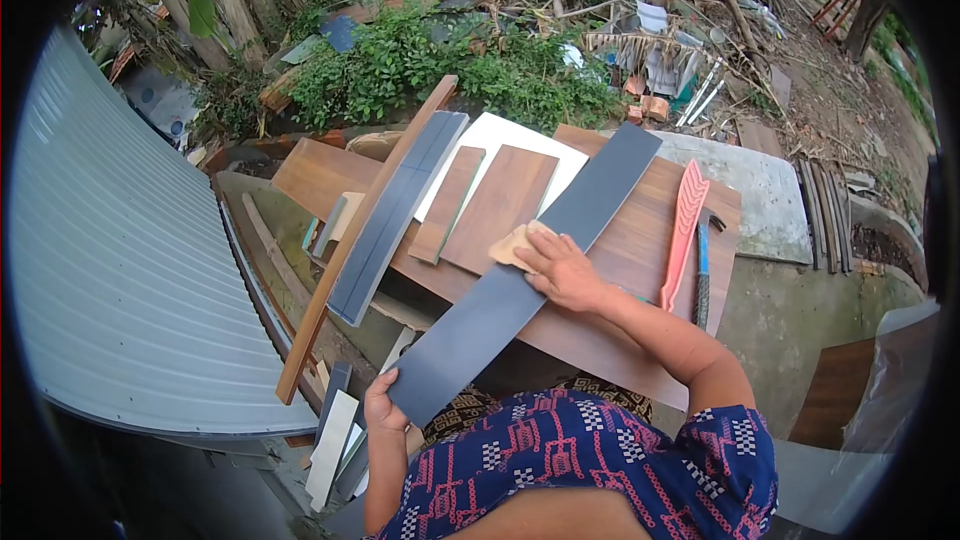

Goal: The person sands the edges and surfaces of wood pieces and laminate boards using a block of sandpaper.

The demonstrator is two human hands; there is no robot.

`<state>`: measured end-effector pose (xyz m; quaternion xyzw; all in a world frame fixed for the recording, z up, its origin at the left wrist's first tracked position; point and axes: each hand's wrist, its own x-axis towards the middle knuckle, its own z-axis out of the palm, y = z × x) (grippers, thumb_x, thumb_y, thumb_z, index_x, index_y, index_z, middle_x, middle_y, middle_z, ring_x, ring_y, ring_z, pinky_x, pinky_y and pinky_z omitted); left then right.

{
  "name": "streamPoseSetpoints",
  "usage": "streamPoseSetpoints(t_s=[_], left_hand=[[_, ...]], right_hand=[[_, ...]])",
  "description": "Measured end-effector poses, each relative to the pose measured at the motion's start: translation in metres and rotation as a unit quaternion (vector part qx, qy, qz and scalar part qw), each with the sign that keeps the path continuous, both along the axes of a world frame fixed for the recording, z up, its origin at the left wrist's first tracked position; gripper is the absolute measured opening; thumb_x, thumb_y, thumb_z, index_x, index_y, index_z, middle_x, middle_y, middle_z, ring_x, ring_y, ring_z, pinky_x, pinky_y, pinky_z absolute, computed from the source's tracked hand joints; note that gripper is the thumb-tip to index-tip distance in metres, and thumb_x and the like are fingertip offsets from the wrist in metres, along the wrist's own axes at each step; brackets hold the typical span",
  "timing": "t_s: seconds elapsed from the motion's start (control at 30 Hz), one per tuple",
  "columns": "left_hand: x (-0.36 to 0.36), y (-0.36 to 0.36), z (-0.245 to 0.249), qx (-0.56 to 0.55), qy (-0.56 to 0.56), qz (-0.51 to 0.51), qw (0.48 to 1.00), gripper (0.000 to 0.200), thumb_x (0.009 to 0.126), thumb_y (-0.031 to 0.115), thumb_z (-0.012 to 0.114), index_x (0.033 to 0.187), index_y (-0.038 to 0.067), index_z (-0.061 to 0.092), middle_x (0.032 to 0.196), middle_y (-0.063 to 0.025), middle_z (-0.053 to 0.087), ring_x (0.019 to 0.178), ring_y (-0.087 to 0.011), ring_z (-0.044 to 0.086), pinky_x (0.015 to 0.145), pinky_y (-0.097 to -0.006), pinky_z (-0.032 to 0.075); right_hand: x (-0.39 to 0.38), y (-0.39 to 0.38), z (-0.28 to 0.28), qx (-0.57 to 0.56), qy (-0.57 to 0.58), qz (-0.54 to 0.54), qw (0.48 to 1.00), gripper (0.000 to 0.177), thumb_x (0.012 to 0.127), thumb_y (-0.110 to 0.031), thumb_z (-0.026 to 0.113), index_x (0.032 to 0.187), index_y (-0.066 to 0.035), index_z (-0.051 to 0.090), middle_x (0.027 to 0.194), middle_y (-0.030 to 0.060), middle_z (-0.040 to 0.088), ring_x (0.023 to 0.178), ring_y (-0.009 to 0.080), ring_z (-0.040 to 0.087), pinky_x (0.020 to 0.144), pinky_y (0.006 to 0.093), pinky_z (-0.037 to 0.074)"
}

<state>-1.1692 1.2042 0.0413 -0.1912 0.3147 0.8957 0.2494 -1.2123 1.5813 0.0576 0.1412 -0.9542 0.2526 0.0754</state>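
A long dark grey board [470, 335] lies slantwise across a wood-grain panel [640, 205], its near end reaching toward my body. My left hand [384, 402] grips that near end at the lower left, thumb on top. Around the middle of the board, my right hand [562, 268] presses a tan cloth or sanding sheet [516, 246] onto the surface, fingers stretched over it. Two smaller wood-grain pieces, a wide one [505, 202] and a narrow one [447, 205], lie beyond the board on a white sheet [488, 135].
Right of the board lie a pink handsaw [684, 230] and a blue-handled hammer [704, 270]. A long brown wooden strip [365, 240] and another dark board [398, 215] rest at the left. Corrugated metal sheeting [140, 250] borders the left side; green plants [400, 70] grow behind.
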Motion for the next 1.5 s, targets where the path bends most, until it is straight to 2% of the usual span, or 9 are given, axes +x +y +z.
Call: streamPoseSetpoints(t_s=[0.13, 0.2, 0.4, 0.6, 0.7, 0.83, 1.13, 1.3, 1.5], left_hand=[[0.000, -0.001, 0.003, -0.007, -0.020, 0.010, 1.000, 0.042, 0.077, 0.010, 0.055, 0.114, -0.010, 0.052, 0.109, -0.0230, 0.060, 0.098, -0.0343, 0.061, 0.089, -0.0433, 0.048], [-0.002, -0.003, 0.002, -0.002, -0.013, 0.005, 1.000, 0.042, 0.077, 0.010, 0.055, 0.113, -0.010, 0.052, 0.108, -0.0233, 0.060, 0.097, -0.0346, 0.061, 0.089, -0.0432, 0.048], [0.002, 0.002, 0.010, -0.036, -0.019, 0.037, 0.998, 0.041, 0.077, 0.013, 0.056, 0.111, -0.010, 0.054, 0.107, -0.0238, 0.061, 0.097, -0.0354, 0.061, 0.090, -0.0441, 0.047], [0.004, 0.004, 0.009, -0.053, -0.024, 0.071, 0.996, 0.036, 0.083, 0.020, 0.056, 0.106, -0.009, 0.057, 0.104, -0.0234, 0.062, 0.093, -0.0352, 0.062, 0.087, -0.0445, 0.048], [0.002, 0.005, 0.003, -0.073, -0.012, 0.095, 0.993, 0.038, 0.087, 0.026, 0.055, 0.104, -0.008, 0.057, 0.102, -0.0223, 0.063, 0.091, -0.0349, 0.062, 0.085, -0.0440, 0.048], [-0.002, 0.003, -0.001, -0.026, -0.035, 0.072, 0.996, 0.044, 0.089, 0.034, 0.053, 0.104, -0.008, 0.058, 0.105, -0.0213, 0.062, 0.096, -0.0343, 0.060, 0.088, -0.0444, 0.047], [-0.006, 0.002, -0.008, -0.002, -0.032, 0.047, 0.998, 0.056, 0.090, 0.043, 0.050, 0.113, -0.007, 0.053, 0.114, -0.0214, 0.058, 0.104, -0.0346, 0.057, 0.093, -0.0452, 0.044], [-0.007, 0.002, -0.009, 0.037, -0.014, 0.016, 0.999, 0.072, 0.089, 0.057, 0.041, 0.119, -0.008, 0.049, 0.120, -0.0215, 0.054, 0.110, -0.0342, 0.053, 0.096, -0.0448, 0.041], [-0.005, 0.014, 0.006, 0.024, 0.013, 0.015, 1.000, 0.086, 0.084, 0.069, 0.036, 0.125, -0.006, 0.044, 0.127, -0.0216, 0.049, 0.117, -0.0334, 0.048, 0.099, -0.0464, 0.038]], right_hand=[[-0.062, 0.113, -0.034, 0.065, 0.009, -0.227, 0.972, 0.046, 0.088, -0.035, 0.047, 0.130, -0.015, 0.048, 0.140, 0.0183, 0.034, 0.131, 0.0329, 0.030, 0.105, 0.0486, 0.024], [-0.094, 0.159, -0.049, 0.084, 0.008, -0.298, 0.951, 0.048, 0.088, -0.038, 0.045, 0.130, -0.015, 0.047, 0.140, 0.0173, 0.035, 0.131, 0.0330, 0.031, 0.103, 0.0488, 0.026], [-0.148, 0.220, -0.048, 0.084, -0.078, -0.407, 0.906, 0.050, 0.087, -0.038, 0.044, 0.133, -0.018, 0.042, 0.143, 0.0109, 0.032, 0.134, 0.0277, 0.025, 0.103, 0.0447, 0.026], [-0.162, 0.234, -0.052, 0.088, -0.103, -0.439, 0.888, 0.049, 0.088, -0.039, 0.042, 0.134, -0.020, 0.040, 0.145, 0.0095, 0.030, 0.136, 0.0259, 0.021, 0.105, 0.0454, 0.023], [-0.150, 0.222, -0.054, 0.101, -0.079, -0.394, 0.910, 0.048, 0.089, -0.039, 0.042, 0.134, -0.020, 0.041, 0.145, 0.0109, 0.030, 0.135, 0.0270, 0.022, 0.106, 0.0469, 0.023], [-0.116, 0.187, -0.053, 0.106, -0.050, -0.322, 0.939, 0.047, 0.090, -0.039, 0.041, 0.133, -0.020, 0.042, 0.143, 0.0128, 0.031, 0.134, 0.0291, 0.026, 0.106, 0.0488, 0.022], [-0.021, 0.049, -0.028, 0.060, -0.018, -0.181, 0.981, 0.050, 0.091, -0.040, 0.041, 0.134, -0.015, 0.041, 0.144, 0.0141, 0.030, 0.134, 0.0299, 0.025, 0.108, 0.0480, 0.019], [0.016, -0.034, -0.016, 0.048, 0.003, -0.090, 0.995, 0.052, 0.092, -0.041, 0.041, 0.135, -0.012, 0.040, 0.144, 0.0157, 0.030, 0.134, 0.0301, 0.025, 0.108, 0.0480, 0.018], [0.041, -0.129, -0.002, 0.018, 0.025, 0.098, 0.995, 0.055, 0.091, -0.044, 0.042, 0.136, -0.012, 0.039, 0.143, 0.0175, 0.030, 0.134, 0.0309, 0.025, 0.108, 0.0484, 0.019]])
